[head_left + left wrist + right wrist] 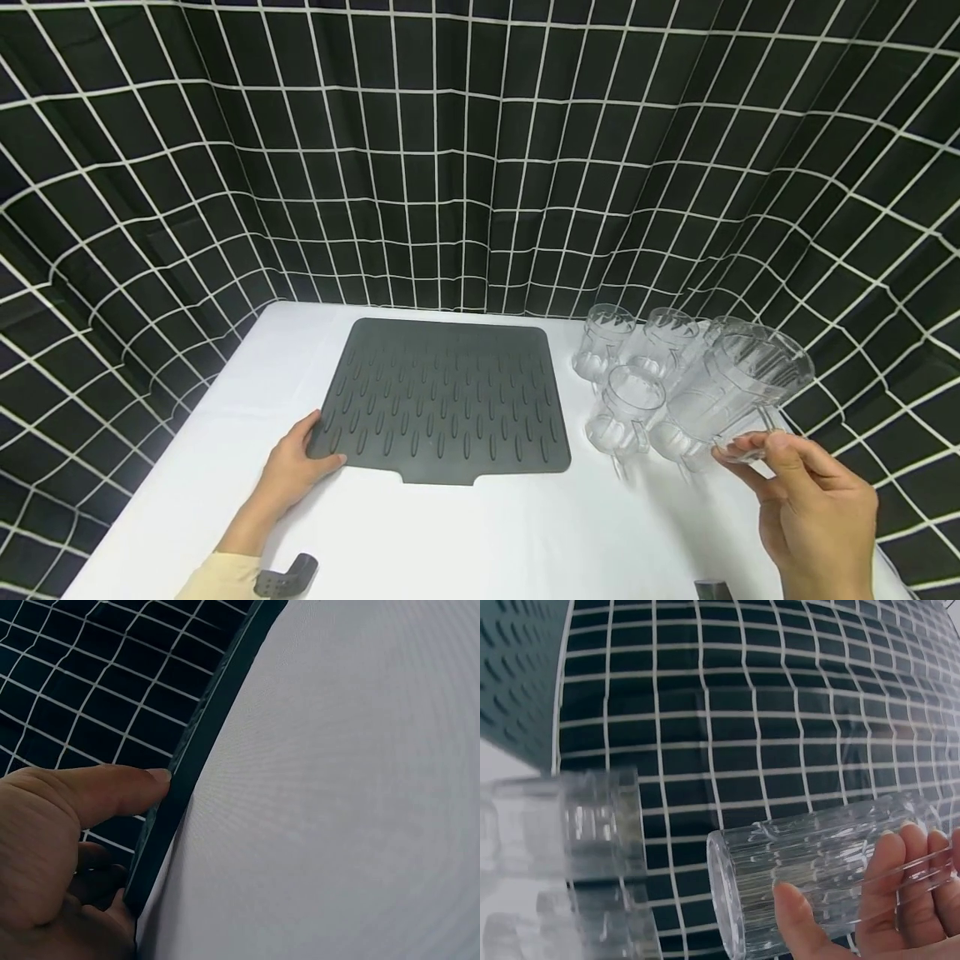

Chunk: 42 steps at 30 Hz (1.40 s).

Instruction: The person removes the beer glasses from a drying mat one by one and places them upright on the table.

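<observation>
A dark grey drying mat [442, 392] with raised oval ridges lies on the white table. My left hand [296, 467] grips its near left corner, thumb at the front edge and fingers along the left side. In the left wrist view the mat's edge [199, 742] shows as a dark strip against the thumb. On the right, my right hand [821, 500] holds a large clear pitcher [738, 375] by its handle, the pitcher leaning right. The right wrist view shows the ribbed pitcher [802, 862] lying sideways across the picture, fingers by its handle.
Clear handled mugs stand close together left of the pitcher: one in front [630, 408], one at back left [603, 342], another at back right [667, 337]. A black curtain [450, 167] with a white grid surrounds the table [510, 533]. Dark wrist mounts show at the bottom.
</observation>
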Each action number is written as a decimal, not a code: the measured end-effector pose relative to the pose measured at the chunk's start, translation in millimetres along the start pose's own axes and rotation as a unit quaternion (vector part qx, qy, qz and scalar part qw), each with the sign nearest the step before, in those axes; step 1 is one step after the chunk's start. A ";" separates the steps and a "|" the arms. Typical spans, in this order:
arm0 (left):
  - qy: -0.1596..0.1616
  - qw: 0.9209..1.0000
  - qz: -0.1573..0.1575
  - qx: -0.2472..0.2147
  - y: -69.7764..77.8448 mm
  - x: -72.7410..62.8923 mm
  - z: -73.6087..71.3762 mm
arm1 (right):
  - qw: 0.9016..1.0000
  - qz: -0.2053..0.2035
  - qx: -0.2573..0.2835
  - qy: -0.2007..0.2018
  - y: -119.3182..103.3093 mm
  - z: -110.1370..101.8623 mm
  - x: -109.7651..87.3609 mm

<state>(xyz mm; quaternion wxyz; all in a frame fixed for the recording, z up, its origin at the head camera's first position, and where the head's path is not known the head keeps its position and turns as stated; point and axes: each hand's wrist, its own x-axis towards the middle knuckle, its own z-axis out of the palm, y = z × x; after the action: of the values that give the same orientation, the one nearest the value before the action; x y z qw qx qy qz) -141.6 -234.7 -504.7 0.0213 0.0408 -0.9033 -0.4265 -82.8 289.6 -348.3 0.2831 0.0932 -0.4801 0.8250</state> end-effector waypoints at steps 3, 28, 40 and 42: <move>0.006 1.000 0.004 0.013 2.3 -0.3 1.4 | 1.000 -0.008 0.026 0.008 -3.0 -11.1 2.7; 0.008 1.000 -0.004 0.020 3.3 -0.8 3.0 | 0.991 -0.015 0.083 0.103 -3.4 -103.1 36.4; 0.006 1.000 -0.009 0.018 4.3 -1.4 2.3 | 0.992 0.024 0.110 0.057 21.6 -138.8 39.2; 0.004 1.000 -0.010 0.019 4.6 -1.0 2.3 | 0.992 0.037 0.103 0.066 26.8 -145.0 38.0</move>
<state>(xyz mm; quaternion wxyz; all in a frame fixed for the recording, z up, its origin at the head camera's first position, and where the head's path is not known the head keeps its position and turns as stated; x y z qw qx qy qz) -141.0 -229.9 -502.6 0.0194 0.0522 -0.9107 -0.4093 -111.9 416.3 -427.5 0.2722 0.0490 -0.3761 0.8843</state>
